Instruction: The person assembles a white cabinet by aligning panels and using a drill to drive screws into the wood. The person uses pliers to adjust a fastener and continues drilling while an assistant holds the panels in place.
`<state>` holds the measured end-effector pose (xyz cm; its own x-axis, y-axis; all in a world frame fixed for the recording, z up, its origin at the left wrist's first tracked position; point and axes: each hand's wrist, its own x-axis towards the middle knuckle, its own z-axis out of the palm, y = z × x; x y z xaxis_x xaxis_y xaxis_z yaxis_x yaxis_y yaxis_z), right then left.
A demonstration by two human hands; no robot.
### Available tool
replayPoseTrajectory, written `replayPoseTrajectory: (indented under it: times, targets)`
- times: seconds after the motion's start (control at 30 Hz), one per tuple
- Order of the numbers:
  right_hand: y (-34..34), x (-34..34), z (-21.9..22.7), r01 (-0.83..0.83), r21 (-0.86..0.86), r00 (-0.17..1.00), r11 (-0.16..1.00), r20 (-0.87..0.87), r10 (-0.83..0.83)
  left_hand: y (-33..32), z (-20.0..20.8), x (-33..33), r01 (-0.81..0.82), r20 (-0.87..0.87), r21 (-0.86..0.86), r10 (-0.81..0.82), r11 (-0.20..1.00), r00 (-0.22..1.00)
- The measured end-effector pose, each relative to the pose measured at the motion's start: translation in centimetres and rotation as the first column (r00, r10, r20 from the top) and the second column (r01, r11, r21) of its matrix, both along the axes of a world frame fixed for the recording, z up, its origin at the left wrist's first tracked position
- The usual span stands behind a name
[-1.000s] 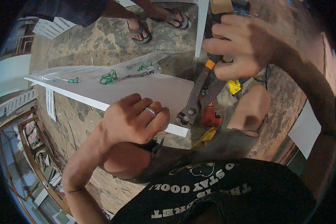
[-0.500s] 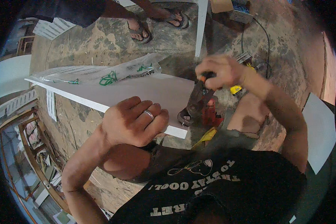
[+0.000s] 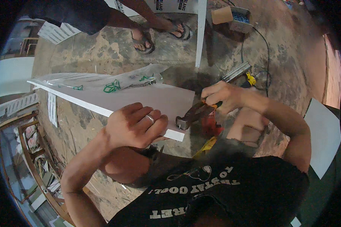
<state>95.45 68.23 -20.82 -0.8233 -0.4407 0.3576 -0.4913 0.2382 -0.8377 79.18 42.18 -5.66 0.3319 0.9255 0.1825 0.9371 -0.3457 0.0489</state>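
The right hand (image 3: 225,97) grips the handles of metal pincers (image 3: 195,113), their head at the near right corner of the white board (image 3: 173,96), over a shiny bit (image 3: 180,127) too small to identify, while the left hand (image 3: 136,126) is curled firmly around the board's near edge. Work at that corner looks underway rather than finished, the bit not yet clear of the board; what is done elsewhere cannot be told, as plastic wrap (image 3: 130,82) lies across the board's far side.
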Motion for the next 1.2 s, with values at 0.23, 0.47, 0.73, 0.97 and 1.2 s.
replayPoseTrajectory:
  times: [0.23, 0.47, 0.73, 0.97, 1.2]
  targets:
    - [2.0, 0.1, 3.8, 0.133, 0.204, 0.982, 0.970, -0.159, -0.102, 0.1, 0.2, 0.2, -0.017, 0.010, -0.006, 0.017, 1.000, 1.000]
    - [-0.1, 0.7, 1.0, 0.110, 0.078, 0.989, 0.991, 0.086, -0.117, 0.2, -0.3, 0.0, -0.023, -0.004, 0.050, 0.024, 0.998, 1.000]
    - [2.9, 4.3, 4.2, 0.417, 0.184, 0.767, 0.890, 0.454, -0.453, 0.1, -0.1, 0.5, -0.018, -0.042, 0.064, 0.021, 0.998, 0.999]
    - [2.9, 1.9, 6.7, 0.230, 0.380, 0.973, 0.896, -0.075, -0.218, 0.2, 0.2, 0.7, -0.051, -0.028, 0.069, 0.053, 0.996, 0.998]
    - [5.7, -3.2, 9.4, 0.110, 0.582, 0.894, 0.806, -0.412, 0.175, 0.6, 0.3, 0.5, -0.030, -0.035, 0.055, 0.032, 0.998, 0.999]
